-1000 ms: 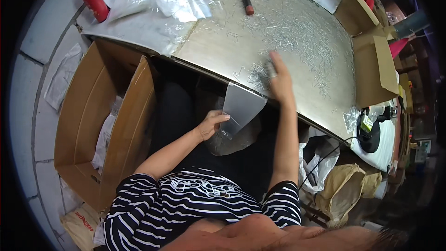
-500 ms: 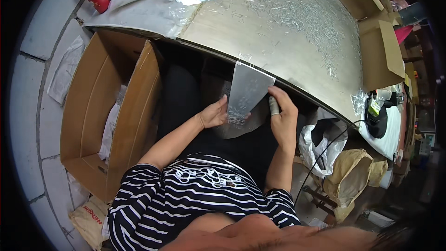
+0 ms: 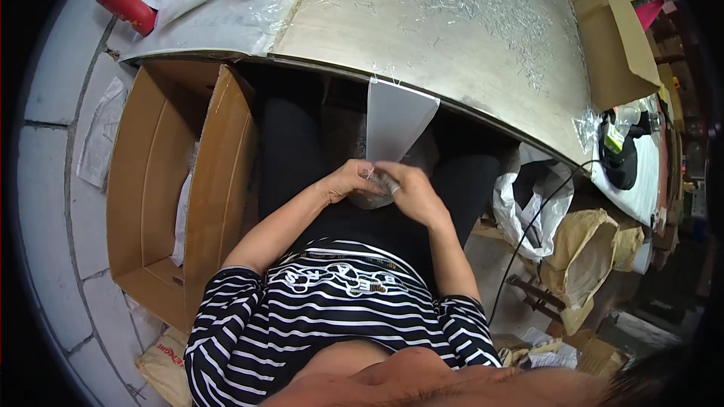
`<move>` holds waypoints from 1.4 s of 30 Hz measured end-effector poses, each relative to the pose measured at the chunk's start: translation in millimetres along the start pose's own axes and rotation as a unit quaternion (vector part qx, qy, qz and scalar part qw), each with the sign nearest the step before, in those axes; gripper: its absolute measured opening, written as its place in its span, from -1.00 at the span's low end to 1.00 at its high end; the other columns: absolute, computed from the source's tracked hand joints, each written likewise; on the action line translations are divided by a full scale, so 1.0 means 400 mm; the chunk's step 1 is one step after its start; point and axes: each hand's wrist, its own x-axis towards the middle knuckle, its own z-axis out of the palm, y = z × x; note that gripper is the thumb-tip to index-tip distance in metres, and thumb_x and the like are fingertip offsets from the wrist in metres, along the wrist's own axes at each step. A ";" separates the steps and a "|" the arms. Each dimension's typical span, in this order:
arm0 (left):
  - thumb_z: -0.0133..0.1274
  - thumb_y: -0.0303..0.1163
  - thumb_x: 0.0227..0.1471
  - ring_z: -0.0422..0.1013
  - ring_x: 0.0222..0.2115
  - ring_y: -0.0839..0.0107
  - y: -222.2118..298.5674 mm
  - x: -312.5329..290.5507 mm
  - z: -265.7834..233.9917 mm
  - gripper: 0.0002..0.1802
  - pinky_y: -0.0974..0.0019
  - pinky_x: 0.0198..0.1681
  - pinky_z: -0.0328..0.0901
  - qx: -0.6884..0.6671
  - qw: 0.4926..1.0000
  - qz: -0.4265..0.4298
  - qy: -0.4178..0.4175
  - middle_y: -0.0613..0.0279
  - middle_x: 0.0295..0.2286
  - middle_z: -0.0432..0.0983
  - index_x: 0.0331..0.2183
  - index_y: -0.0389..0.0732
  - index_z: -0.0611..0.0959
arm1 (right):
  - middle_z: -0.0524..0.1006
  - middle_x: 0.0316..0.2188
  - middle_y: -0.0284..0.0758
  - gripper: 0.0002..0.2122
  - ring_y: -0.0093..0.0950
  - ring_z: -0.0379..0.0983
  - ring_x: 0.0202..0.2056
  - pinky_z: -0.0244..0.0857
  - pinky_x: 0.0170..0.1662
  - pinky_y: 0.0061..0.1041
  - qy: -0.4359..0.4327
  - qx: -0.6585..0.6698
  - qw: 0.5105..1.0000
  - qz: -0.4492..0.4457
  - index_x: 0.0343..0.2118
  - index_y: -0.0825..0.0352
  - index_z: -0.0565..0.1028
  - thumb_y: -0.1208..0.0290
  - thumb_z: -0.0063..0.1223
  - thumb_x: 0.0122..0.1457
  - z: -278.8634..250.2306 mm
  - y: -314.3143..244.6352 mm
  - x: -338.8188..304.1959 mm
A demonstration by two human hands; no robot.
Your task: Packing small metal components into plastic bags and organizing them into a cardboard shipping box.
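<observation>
A grey, tapered metal chute (image 3: 400, 117) slopes down from the table edge, narrowing toward my lap. My left hand (image 3: 348, 181) is closed at its lower end, with a few thin, shiny metal pieces (image 3: 369, 173) at its fingertips. My right hand (image 3: 415, 192) meets it there, fingers curled in and a pale wrap (image 3: 390, 183) on one finger. Just what the fingers grip is hidden. A clear plastic bag (image 3: 368, 201) shows partly below the hands. Several thin metal pins (image 3: 388, 71) lie at the chute's top edge.
Many pins (image 3: 513, 22) are scattered over the metal-topped table (image 3: 339, 38). An open cardboard box (image 3: 154, 181) stands at my left, and another box (image 3: 618, 53) on the table's right. A red tumbler (image 3: 127, 7) stands far left. A black cable (image 3: 520, 245) hangs at right.
My right hand has left the chute's right side and come down to meet my left at the lower end. The pins gathered there are now out of sight. The whole view has shifted slightly.
</observation>
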 end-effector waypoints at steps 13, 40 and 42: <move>-0.26 -0.14 0.30 0.54 -0.26 0.32 0.126 0.007 0.123 -0.50 0.28 -0.22 0.45 0.116 0.977 0.178 0.030 0.03 -0.18 0.55 -0.03 -0.38 0.51 | 0.54 -0.47 -0.24 -0.90 -0.44 0.47 -0.45 0.34 -0.34 -0.49 0.145 0.068 0.987 0.023 -0.40 0.44 0.56 0.58 0.18 -0.02 -0.028 0.083 -0.004; 0.05 -0.52 0.10 0.51 -0.35 0.50 0.270 -0.092 0.105 -0.86 0.46 -0.25 0.38 0.263 0.922 0.207 0.193 0.20 -0.38 0.61 -0.30 -0.35 0.64 | 0.32 0.12 -0.01 -0.54 -0.07 0.20 0.17 0.06 0.23 -0.27 0.449 -0.356 0.816 0.077 0.09 0.52 0.31 0.59 -0.19 0.05 -0.754 0.320 0.036; 0.03 -0.56 0.08 0.53 -0.37 0.44 0.332 -0.081 0.091 -0.89 0.44 -0.27 0.39 0.303 0.866 0.315 0.242 0.15 -0.40 0.61 -0.34 -0.36 0.64 | 0.27 0.16 0.01 -0.54 -0.08 0.15 0.20 0.00 0.27 -0.27 0.417 -0.362 0.829 0.091 0.12 0.52 0.28 0.52 -0.18 0.11 -0.771 0.461 0.046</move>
